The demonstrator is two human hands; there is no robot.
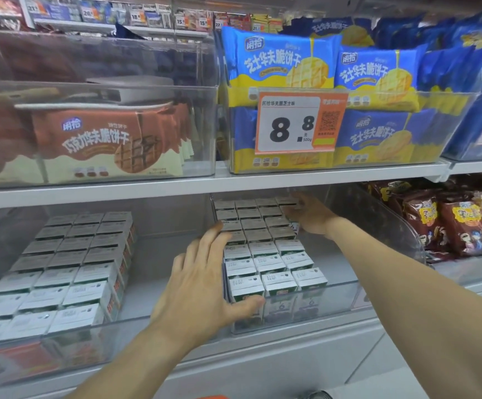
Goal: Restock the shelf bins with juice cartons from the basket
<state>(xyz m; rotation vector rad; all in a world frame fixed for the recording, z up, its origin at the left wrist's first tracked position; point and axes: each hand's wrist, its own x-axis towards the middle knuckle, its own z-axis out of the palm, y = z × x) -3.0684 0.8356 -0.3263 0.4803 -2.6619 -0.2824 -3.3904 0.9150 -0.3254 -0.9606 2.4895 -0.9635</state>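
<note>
Squaring the juice cartons (265, 254) in the clear shelf bin (291, 318): I am pressing my left hand (202, 286), its grip spread open, against the block's near-left side while my right hand (310, 216), fingers loosely curled, is steadying the back row. No basket shows.

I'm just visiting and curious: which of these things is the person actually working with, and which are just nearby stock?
In the job:
- juice cartons
- clear bin holding them
- left hand, right hand against the cartons
- neighbouring carton bin

Just nearby:
- blue wafer packs
- brown wafer packs
- price tag
- snack bags
</note>
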